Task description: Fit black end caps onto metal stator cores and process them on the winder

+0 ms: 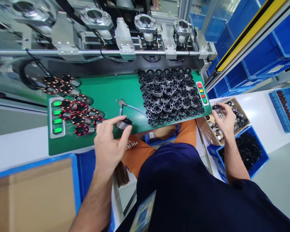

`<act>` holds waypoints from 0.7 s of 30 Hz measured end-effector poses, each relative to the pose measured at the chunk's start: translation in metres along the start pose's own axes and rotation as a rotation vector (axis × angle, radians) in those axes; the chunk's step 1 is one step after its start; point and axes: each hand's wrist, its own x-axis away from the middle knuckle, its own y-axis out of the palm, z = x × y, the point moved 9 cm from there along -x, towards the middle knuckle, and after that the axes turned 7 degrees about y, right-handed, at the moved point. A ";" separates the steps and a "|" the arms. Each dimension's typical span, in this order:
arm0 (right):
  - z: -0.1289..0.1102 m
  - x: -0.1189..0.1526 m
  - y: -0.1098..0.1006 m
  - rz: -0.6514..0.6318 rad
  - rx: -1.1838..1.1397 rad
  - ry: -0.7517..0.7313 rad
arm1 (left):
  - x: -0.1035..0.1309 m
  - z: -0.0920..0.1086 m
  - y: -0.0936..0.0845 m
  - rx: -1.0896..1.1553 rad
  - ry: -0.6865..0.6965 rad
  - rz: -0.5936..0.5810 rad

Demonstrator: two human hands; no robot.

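My left hand (111, 138) pinches a stator core (124, 123), a dark ring with a metal side, just over the front edge of the green mat (99, 87). Out to the right, my right hand (224, 117) holds another stator core (216, 108) between thumb and fingers, above a cardboard box (243, 112) of similar metal and black parts. Unwound stator cores (169, 90) stand stacked in rows on the mat's right half. Copper-wound stators (78, 120) lie in a group at the left. Wire cutters (122, 104) with grey-blue handles rest in the middle, beyond my left hand.
A winding machine (125, 38) with round metal heads spans the back. Button panels (201, 93) sit at the mat's right and left ends. A blue bin (263, 158) of black plastic parts stands right, under my forearm. A cardboard-lined blue tray (74, 180) is at left front.
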 end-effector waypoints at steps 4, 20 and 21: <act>0.001 0.003 -0.004 0.032 -0.021 0.013 | 0.002 -0.013 0.002 0.111 -0.104 0.064; 0.000 -0.002 0.014 0.043 -0.005 -0.022 | 0.002 0.015 0.012 -0.183 0.029 -0.048; -0.010 -0.014 0.008 0.052 -0.017 -0.040 | -0.012 0.023 0.002 -0.164 0.061 -0.026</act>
